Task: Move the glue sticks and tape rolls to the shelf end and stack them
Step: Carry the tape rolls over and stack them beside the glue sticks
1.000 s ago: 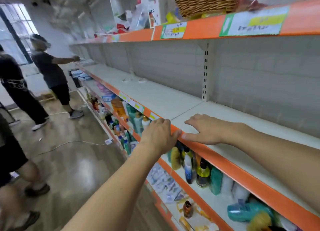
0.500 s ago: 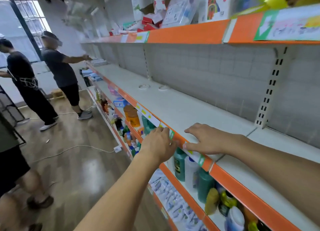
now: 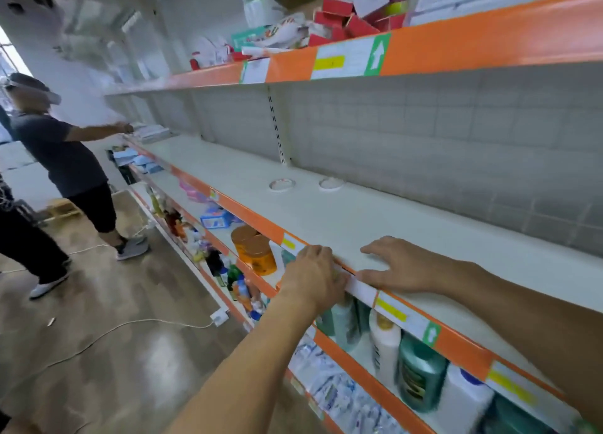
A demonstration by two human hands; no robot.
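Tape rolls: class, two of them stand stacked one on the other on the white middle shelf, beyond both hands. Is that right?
Not quite. The head view shows the two tape rolls lying flat side by side, apart, not stacked. They do sit on the white middle shelf, beyond the left hand and right hand.

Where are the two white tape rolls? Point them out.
In the head view, the two white tape rolls lie flat side by side on the white middle shelf, ahead of both hands, near the perforated upright.

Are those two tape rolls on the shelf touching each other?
Apart. The head view shows bare white shelf between the left tape roll and the right tape roll.
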